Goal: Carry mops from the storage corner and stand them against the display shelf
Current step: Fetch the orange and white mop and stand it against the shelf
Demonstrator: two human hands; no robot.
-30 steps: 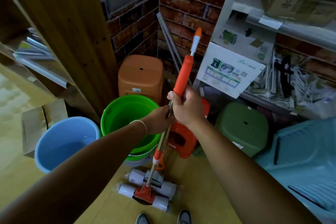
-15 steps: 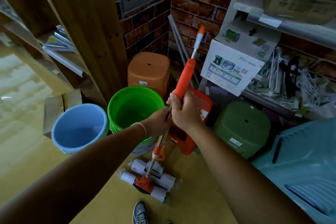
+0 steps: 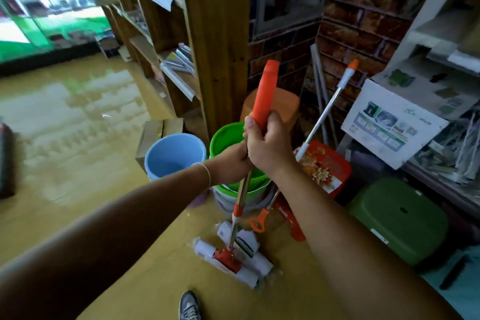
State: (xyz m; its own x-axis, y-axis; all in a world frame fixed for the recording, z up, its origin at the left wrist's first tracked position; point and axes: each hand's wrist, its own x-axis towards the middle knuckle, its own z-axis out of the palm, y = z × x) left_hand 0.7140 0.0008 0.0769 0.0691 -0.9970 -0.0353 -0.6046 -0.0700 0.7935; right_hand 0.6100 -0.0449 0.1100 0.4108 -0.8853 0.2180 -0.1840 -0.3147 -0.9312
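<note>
Gripping one mop [image 3: 240,199] by its handle, both hands closed round it.
Right hand [image 3: 270,147] above left hand [image 3: 231,163]; mop head on the floor [image 3: 78,163] near the buckets [image 3: 171,153]; second mop [image 3: 324,112] leans behind.

No legible text; carton [image 3: 389,127] print blurred.

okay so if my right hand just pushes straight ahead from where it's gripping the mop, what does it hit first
Probably the orange stool right behind the right hand, which grips the mop handle; beyond it stands the brick wall. Depth is hard to judge in this view.
</note>
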